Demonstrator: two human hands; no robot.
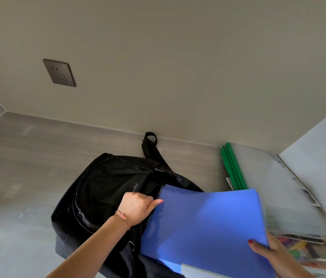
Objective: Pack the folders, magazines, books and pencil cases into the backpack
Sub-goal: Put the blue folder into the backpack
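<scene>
A black backpack (106, 189) lies on the grey desk, its strap reaching toward the wall. My left hand (136, 207) grips the edge of the backpack's opening, thumb pointing right. My right hand (272, 255) holds a blue folder (206, 223) by its near right corner, and the folder's far left corner sits at the backpack's opening. A green folder (233, 167) with a translucent cover lies at the back right. Magazines or books (310, 249) are stacked at the lower right, partly hidden behind my right hand.
The desk (28, 161) runs to a beige wall with a dark power socket (59, 72). A white side panel (322, 153) closes off the right. Printed sheets (306, 197) lie along that panel beside the green folder.
</scene>
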